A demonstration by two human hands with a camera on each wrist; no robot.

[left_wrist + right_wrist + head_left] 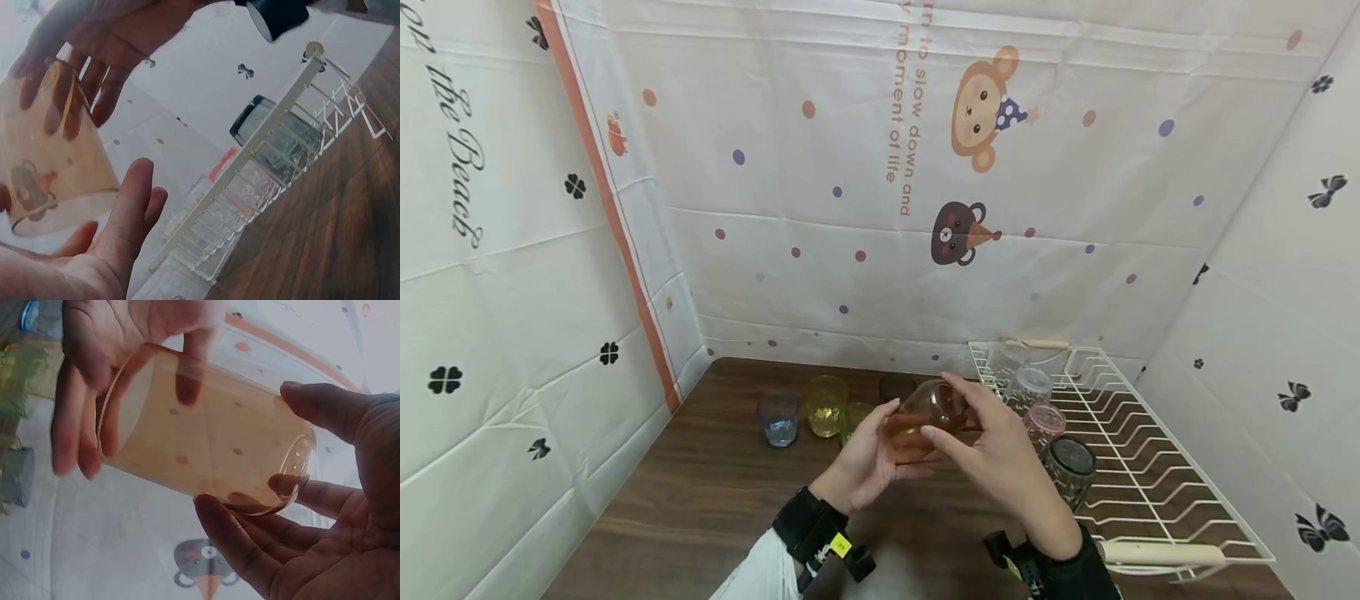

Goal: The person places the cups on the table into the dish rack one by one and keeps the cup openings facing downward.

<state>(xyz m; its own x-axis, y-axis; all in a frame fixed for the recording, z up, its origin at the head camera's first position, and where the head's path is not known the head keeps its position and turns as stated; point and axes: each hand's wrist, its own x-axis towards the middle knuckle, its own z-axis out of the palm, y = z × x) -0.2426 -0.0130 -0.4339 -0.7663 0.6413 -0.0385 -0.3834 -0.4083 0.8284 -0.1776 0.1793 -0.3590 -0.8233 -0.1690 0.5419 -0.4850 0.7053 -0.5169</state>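
An amber drinking glass [912, 432] is held on its side in the air between both hands, above the brown table. My left hand [867, 460] holds it at the rim end, thumb on one side and fingers on the other. At the base end, my right hand [1003, 446] grips it between thumb and fingers, as the right wrist view shows. The tinted wall of the glass [206, 437] is see-through, and some fingers show through it. Nothing appears inside the glass.
To the right stands a white wire rack [244, 159] bearing a dark grey glass [1070, 467], a pink glass [1045, 419] and clear glasses [1032, 385]. At the table's back left are a blue glass [779, 423], a yellow glass [826, 408], a green glass [853, 417] and a dark glass [895, 386].
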